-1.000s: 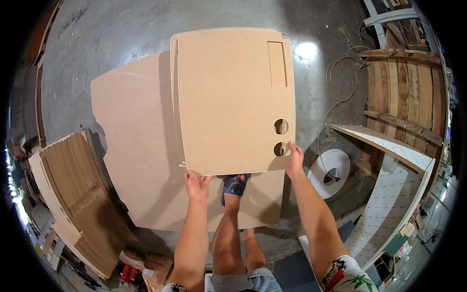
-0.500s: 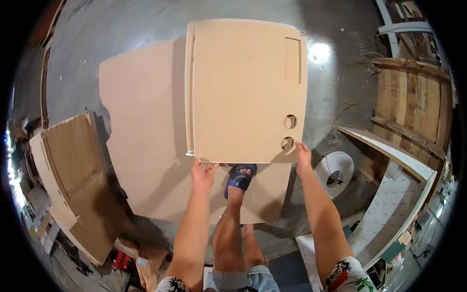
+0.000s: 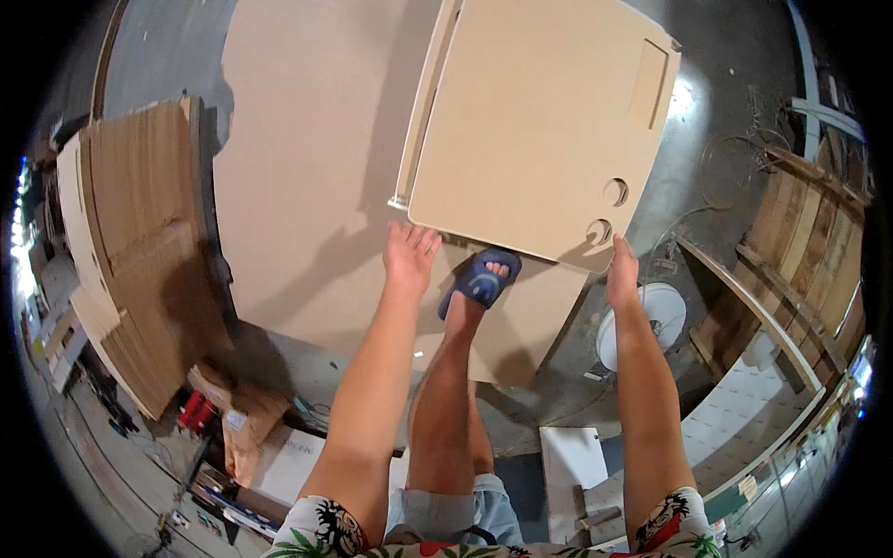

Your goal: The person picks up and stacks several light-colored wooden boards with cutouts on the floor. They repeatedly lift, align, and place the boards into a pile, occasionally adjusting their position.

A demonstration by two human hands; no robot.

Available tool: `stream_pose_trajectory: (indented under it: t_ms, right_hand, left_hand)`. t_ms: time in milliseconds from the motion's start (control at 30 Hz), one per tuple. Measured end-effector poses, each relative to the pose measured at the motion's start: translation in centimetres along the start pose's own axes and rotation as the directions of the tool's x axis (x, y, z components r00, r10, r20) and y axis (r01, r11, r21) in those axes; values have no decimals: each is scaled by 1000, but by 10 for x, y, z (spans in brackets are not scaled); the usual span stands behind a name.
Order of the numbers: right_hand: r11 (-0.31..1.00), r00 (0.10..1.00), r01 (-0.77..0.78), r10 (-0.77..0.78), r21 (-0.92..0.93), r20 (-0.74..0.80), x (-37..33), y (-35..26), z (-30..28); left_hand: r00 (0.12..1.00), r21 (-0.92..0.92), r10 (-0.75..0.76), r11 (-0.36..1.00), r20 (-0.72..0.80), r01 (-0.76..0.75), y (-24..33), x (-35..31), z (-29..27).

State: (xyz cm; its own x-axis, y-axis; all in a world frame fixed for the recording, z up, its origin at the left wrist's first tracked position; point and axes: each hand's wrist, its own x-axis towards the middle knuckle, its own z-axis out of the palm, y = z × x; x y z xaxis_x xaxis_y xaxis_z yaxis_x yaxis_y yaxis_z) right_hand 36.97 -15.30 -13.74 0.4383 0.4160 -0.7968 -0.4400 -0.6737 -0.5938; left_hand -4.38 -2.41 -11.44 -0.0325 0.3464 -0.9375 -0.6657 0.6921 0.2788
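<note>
A tan board [image 3: 530, 130] with a shallow rectangular recess and two round cut-outs lies on top of other boards, pale edges showing along its left side. Below it spreads a larger tan sheet [image 3: 298, 167] on the floor. My left hand [image 3: 412, 256] is open at the board's near left corner, fingers spread against or just short of the edge. At the near right corner, beside the lower round cut-out, my right hand [image 3: 624, 270] has its fingers stretched along the board's side, partly hidden. My foot in a blue sandal [image 3: 479, 279] stands on the large sheet between my hands.
Stacked brown boards [image 3: 153, 223] stand at the left. On the right are a white round reel [image 3: 662, 312], a wooden pallet-like frame [image 3: 772, 270] and a white-lined panel [image 3: 735, 409]. A brown paper bag [image 3: 246, 418] lies near left, beside red objects [image 3: 195, 411].
The board sits farther up and right in view and looks rotated clockwise. My left hand's fingers have come away from their hold at the corner; my right hand stays by its corner.
</note>
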Motion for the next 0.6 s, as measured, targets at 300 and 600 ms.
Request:
stream_pose_trajectory:
  t_ms: [300, 600]
  right_hand:
    - [982, 985, -109, 86, -151, -151, -23, 29, 12]
    - [942, 979, -195, 205, 273, -9, -18, 64, 0]
  left_hand:
    - [992, -31, 26, 999, 122, -23, -13, -22, -45]
    - [999, 46, -17, 999, 47, 15, -45, -35, -96]
